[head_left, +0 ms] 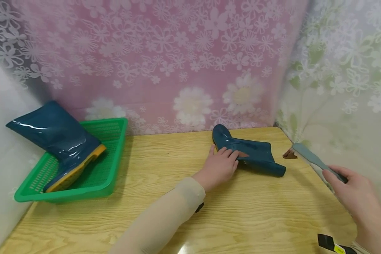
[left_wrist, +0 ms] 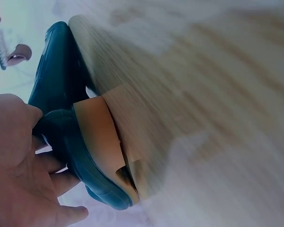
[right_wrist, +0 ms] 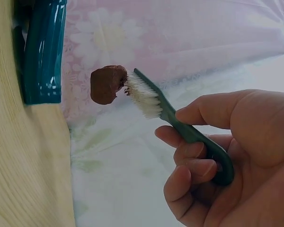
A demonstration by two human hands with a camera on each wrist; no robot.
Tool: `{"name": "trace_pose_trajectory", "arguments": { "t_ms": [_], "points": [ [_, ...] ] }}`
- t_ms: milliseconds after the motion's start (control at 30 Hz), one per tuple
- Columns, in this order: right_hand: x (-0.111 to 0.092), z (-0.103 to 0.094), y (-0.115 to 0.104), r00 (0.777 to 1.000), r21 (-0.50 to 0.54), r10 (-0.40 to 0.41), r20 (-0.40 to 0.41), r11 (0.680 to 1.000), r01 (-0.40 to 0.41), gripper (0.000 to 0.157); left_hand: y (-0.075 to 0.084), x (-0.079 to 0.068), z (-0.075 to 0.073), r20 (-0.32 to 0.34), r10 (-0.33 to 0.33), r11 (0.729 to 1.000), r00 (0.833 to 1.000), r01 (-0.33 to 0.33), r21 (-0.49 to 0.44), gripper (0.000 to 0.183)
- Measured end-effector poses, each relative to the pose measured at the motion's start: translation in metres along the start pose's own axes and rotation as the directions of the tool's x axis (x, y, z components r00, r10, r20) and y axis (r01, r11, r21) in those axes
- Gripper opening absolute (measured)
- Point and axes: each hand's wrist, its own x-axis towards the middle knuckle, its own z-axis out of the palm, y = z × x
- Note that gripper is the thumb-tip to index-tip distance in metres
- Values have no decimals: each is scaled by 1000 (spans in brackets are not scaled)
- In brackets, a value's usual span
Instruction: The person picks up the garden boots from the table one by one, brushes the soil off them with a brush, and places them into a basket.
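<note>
A dark blue-green rubber boot (head_left: 257, 155) lies on its side on the table, its toe toward the back and its shaft toward the right. My left hand (head_left: 220, 164) rests on it around the ankle, fingers spread over the upper side. Beside the fingertips, a reddish-brown patch (head_left: 243, 154) shows on the shaft. Raised off the table's right side, my right hand (head_left: 357, 187) grips a green brush (right_wrist: 180, 125) by its handle. At the tip of the brush's white bristles hangs a thick brown lump (right_wrist: 104, 85), apart from the boot.
A green plastic basket (head_left: 114, 165) stands at the left of the wooden table (head_left: 165, 169). Inside leans a second boot (head_left: 60, 130) with a yellow sole, its shaft sticking out over the rim. Flowered curtains (head_left: 165, 53) hang behind and on both sides.
</note>
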Motion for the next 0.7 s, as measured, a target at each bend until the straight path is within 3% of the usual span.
{"name": "trace_pose_trajectory", "arguments": {
  "t_ms": [700],
  "points": [
    [12,15,-4,986,-38,-133,98,990,137,70,-69,-75,-5,54,-88,996,995,89,-26,54]
  ]
}}
